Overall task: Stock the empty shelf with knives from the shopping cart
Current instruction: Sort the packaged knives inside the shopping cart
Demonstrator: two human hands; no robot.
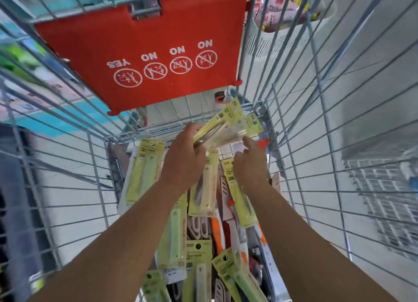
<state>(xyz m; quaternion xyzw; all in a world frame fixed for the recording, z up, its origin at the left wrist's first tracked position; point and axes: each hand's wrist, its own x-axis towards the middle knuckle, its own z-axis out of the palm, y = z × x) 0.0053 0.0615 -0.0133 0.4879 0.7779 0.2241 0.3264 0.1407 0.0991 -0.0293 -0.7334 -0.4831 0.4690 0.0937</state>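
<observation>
Left hand grips packaged knives; right hand touches them.

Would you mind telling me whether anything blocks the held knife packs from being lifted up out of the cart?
Nothing visible does: the left hand holds the knife packs above the pile, the cart is open overhead, and the red seat flap stands beyond them.

A wire shopping cart is holding a heap of packaged knives on its floor. Below the red seat flap, one yellow-green pack is leaning against the cart's wall.
</observation>
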